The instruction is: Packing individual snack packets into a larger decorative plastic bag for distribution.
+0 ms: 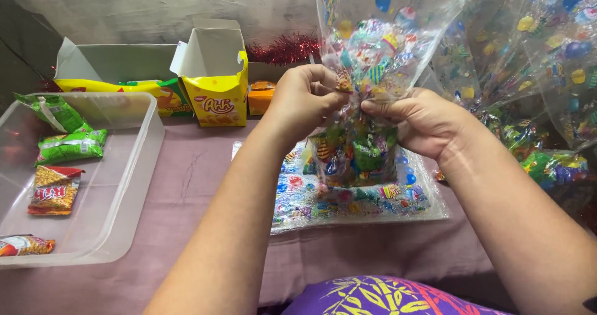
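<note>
I see my left hand point(306, 97) and right hand point(418, 121) both pinching the gathered neck of a clear, balloon-printed cellophane bundle point(356, 147) stuffed with colourful snack packets.

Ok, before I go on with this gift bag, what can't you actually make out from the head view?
- Contents of the printed cellophane bag: blurred by the pattern and hidden behind both hands; snack kinds unclear.
- Left hand and right hand fingers pinch the bag's neck; any tie there is hidden.
- Wrapped bags at right: cut off by the frame edge.
- Packet in the clear tub: cut off at the left edge.
</note>
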